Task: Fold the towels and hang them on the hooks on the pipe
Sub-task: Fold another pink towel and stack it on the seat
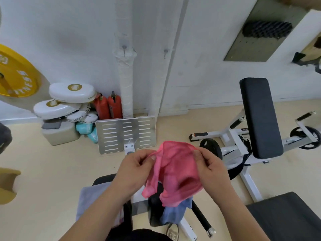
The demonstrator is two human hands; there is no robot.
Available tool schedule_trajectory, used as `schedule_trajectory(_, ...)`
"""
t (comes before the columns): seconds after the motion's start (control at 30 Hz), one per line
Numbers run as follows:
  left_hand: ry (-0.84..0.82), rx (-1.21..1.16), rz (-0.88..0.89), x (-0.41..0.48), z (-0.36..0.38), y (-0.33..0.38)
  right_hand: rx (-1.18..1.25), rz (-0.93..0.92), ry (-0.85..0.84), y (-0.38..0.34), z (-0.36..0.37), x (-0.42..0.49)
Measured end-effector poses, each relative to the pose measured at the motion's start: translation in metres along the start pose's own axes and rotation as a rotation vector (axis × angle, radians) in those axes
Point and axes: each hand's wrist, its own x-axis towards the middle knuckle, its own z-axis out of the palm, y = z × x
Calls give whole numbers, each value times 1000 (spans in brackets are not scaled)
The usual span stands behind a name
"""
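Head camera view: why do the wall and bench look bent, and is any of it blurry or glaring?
In the head view, wide-angle distortion leans the wrapped pipe and black bench pad; the pink towel, pinched by left hand and right hand, looks slightly soft; the yellow object at the left edge is smeared; lighting is even, with mild sheen on the slotted metal plate.

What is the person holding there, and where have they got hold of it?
A pink towel. The left hand and right hand each pinch its upper edge, one near each top corner; the rest hangs down.
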Motion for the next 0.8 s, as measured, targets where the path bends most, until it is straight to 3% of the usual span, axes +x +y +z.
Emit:
schedule_trajectory(0.13,187,158,20,4,-20,-10,-70,109,135,22,-11,-1)
schedule_trajectory(0.2,128,186,46,3,-20,-8,-56,141,152,25,-7,-6)
schedule_trajectory(0.3,-105,280,155,-7,-6,-4,-44,97,158,19,2,-16)
schedule_trajectory(0.37,-236,348,262,-13,7,-3,-43,45,94,12,5,-24)
schedule_trajectory(0.43,-262,409,387,-19,18,-2,6,12,-16,6,5,-31)
schedule_trajectory(0.57,-46,365,450,-28,41,10,65,-15,-211,0,-9,-39)
schedule_trajectory(0.7,-87,435,417,-29,71,15,27,-70,-387,4,-45,-33)
schedule_trajectory(0.8,21,479,474,-32,99,22,11,-108,-395,17,-74,-23)
